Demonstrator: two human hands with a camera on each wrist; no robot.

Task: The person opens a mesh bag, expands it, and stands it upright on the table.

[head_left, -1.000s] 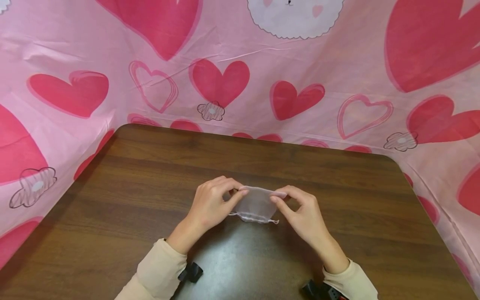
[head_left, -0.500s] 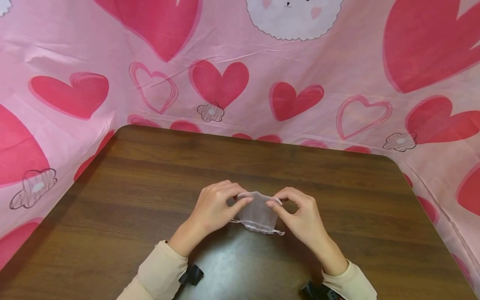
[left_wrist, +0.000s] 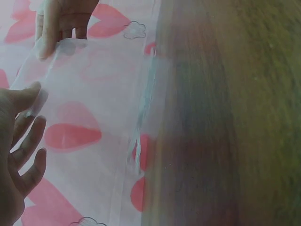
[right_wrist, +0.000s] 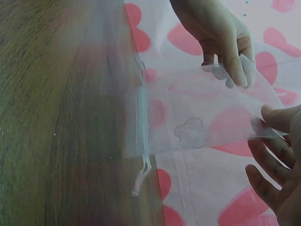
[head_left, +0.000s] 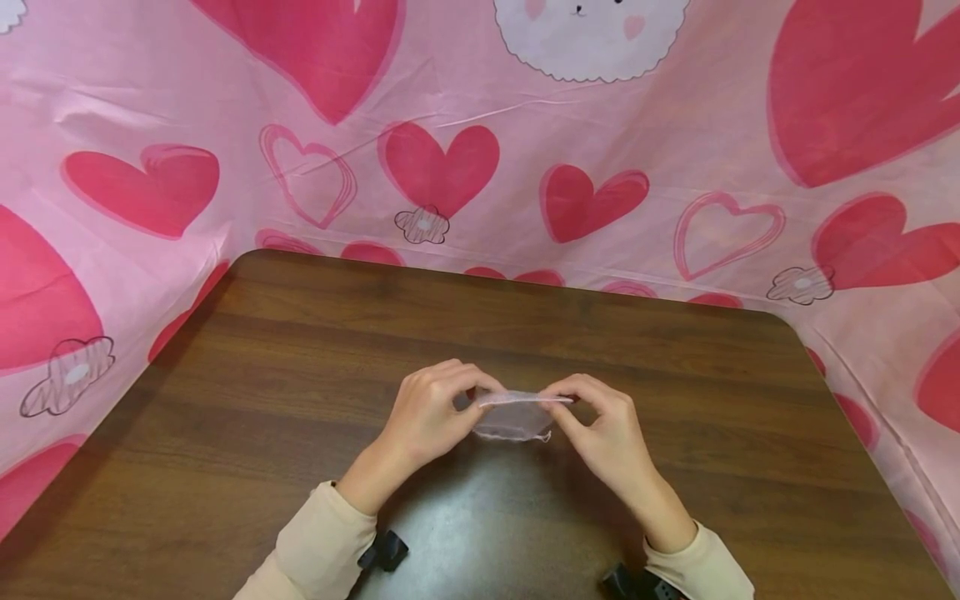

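Note:
A sheer white drawstring pouch is stretched between both hands above the table. My left hand pinches one corner of its plain edge between thumb and fingers. At the other corner, my right hand pinches the same edge. The drawstring end hangs away from the fingers, with a cord loop dangling at its side in the right wrist view. Through the thin fabric the backdrop shows in the left wrist view, and I make out nothing inside.
The brown wooden table extends around the hands. Behind it and along its sides hangs a pink curtain printed with hearts. Black wrist devices sit at the cuffs of the beige sleeves.
The pouch dipped slightly toward me with its edge bent, then its edge was drawn straight and it tilted flatter to the view. Both hands keep hold of the corners.

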